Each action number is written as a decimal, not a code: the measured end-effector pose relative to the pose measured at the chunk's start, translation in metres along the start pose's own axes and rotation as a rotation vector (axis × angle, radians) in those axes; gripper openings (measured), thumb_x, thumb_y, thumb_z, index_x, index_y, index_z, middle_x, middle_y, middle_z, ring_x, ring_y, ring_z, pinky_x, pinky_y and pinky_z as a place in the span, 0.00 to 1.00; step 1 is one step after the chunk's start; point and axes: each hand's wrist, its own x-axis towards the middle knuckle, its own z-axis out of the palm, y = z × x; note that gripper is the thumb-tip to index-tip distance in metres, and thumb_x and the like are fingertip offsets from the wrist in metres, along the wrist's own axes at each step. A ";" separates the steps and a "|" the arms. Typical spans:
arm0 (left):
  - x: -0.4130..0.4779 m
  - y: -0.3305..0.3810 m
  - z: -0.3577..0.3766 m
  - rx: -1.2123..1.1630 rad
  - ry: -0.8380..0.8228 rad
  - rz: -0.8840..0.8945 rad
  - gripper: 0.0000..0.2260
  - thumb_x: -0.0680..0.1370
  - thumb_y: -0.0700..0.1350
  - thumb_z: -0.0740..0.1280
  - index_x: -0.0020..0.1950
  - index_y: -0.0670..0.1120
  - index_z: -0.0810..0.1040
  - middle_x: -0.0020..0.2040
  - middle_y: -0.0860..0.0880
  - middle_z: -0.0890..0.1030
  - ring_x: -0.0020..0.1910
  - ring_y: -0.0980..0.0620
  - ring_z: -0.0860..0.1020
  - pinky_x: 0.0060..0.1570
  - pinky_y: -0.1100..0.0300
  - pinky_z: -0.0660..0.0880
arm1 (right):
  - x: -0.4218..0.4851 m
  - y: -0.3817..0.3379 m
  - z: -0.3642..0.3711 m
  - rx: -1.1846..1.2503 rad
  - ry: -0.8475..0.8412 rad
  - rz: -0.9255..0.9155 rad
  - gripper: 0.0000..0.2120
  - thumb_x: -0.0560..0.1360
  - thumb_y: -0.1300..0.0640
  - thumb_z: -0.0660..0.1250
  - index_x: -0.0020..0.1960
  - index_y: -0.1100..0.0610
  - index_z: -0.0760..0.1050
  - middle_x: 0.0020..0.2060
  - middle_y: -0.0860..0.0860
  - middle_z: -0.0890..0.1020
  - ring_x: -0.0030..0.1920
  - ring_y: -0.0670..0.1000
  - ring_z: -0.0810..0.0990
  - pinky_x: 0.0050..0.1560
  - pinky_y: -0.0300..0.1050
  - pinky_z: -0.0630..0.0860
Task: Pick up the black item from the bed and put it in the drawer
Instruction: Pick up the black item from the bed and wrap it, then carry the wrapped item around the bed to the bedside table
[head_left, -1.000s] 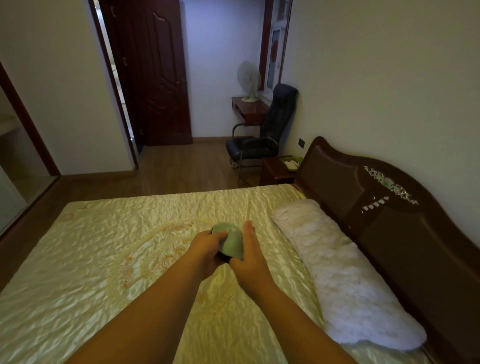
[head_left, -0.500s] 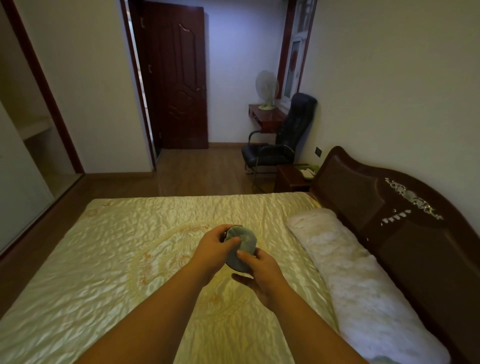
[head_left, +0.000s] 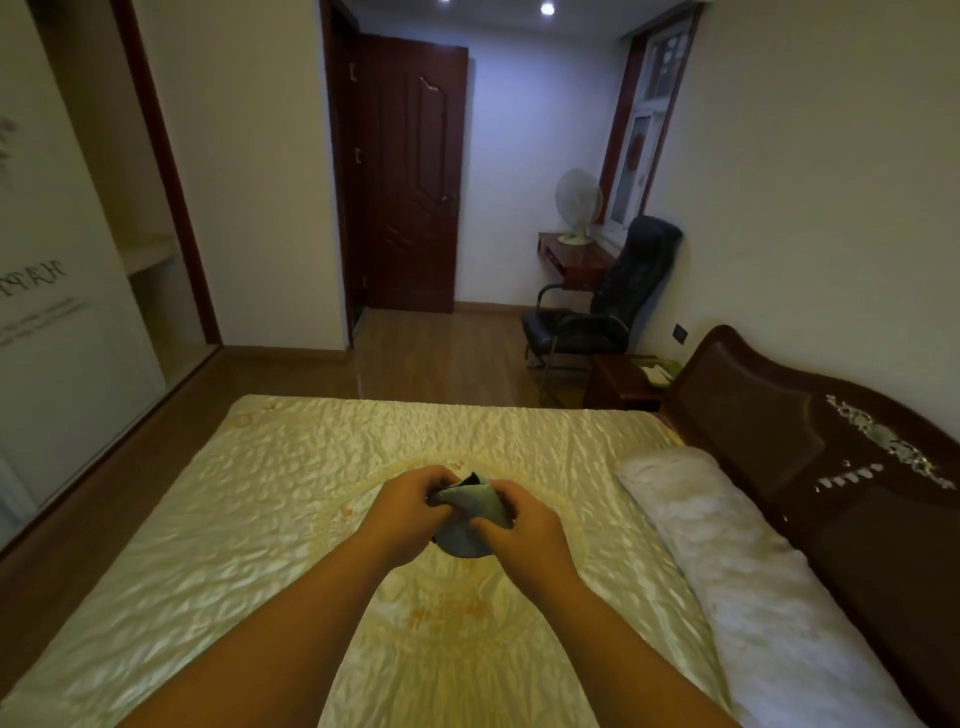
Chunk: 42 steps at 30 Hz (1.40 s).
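**Item held above bed, both hands**

My left hand (head_left: 410, 506) and right hand (head_left: 519, 519) close on the dark item (head_left: 467, 514) from either side, fingers curled around its folded upper edge. The item hangs between my grips, clear of the bed (head_left: 249, 509). A white pillow (head_left: 727, 551) lies along the headboard (head_left: 810, 457).

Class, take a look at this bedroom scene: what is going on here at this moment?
A person stands over the bed with both hands out in front. The left hand and right hand together grip a small dark, soft item, held up above the yellow bedspread and bunched between the fingers. A white pillow lies along the headboard. No open drawer is visible.
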 end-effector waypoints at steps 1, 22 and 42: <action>-0.004 -0.003 -0.011 0.036 0.044 0.012 0.08 0.71 0.40 0.69 0.43 0.53 0.80 0.40 0.50 0.83 0.41 0.48 0.81 0.40 0.50 0.79 | 0.001 -0.009 0.008 -0.091 0.001 -0.064 0.16 0.72 0.56 0.70 0.58 0.44 0.79 0.48 0.42 0.83 0.45 0.41 0.80 0.39 0.30 0.74; -0.128 -0.075 -0.111 0.728 0.280 -0.164 0.18 0.78 0.43 0.63 0.66 0.55 0.75 0.61 0.53 0.81 0.57 0.50 0.80 0.54 0.55 0.76 | -0.012 -0.058 0.169 -0.215 -0.207 -0.696 0.12 0.73 0.65 0.67 0.54 0.55 0.77 0.46 0.50 0.80 0.44 0.51 0.77 0.40 0.47 0.75; -0.324 -0.176 -0.325 0.488 0.376 -0.301 0.18 0.80 0.45 0.64 0.71 0.53 0.73 0.67 0.52 0.78 0.63 0.55 0.77 0.56 0.75 0.65 | -0.133 -0.220 0.401 -0.261 -0.330 -0.920 0.09 0.73 0.65 0.69 0.52 0.57 0.78 0.46 0.51 0.81 0.45 0.52 0.78 0.46 0.48 0.76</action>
